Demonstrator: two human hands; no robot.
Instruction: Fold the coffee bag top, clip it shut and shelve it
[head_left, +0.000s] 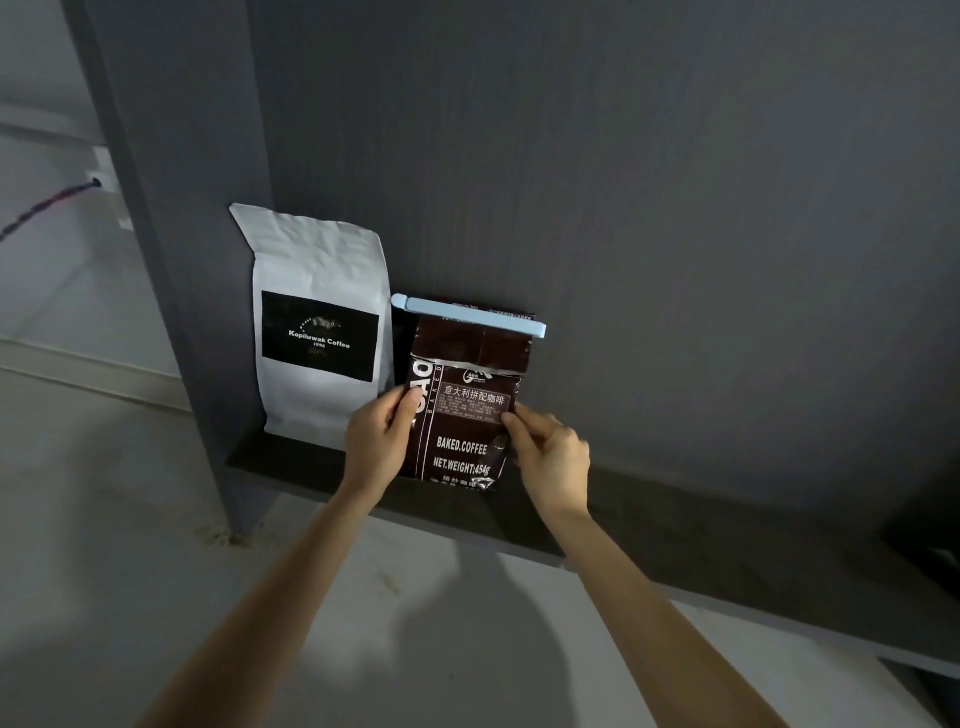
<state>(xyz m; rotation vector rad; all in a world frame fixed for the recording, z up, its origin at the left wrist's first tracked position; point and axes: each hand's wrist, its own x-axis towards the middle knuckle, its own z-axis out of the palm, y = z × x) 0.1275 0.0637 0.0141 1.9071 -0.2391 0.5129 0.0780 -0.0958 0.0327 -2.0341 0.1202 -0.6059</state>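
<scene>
The brown bag (462, 410) stands upright on the shelf (649, 499), just beside a white bag (319, 322). A blue clip (467, 315) clamps its folded top. The left hand (379, 436) and right hand (550, 452) pinch its 2 side edges with their fingers.

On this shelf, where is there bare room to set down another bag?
The shelf is bare right of the brown bag, as far as the view shows. The left end is crowded: the white bag stands against the side panel, the brown bag is close beside it, and both hands flank the brown bag.
</scene>
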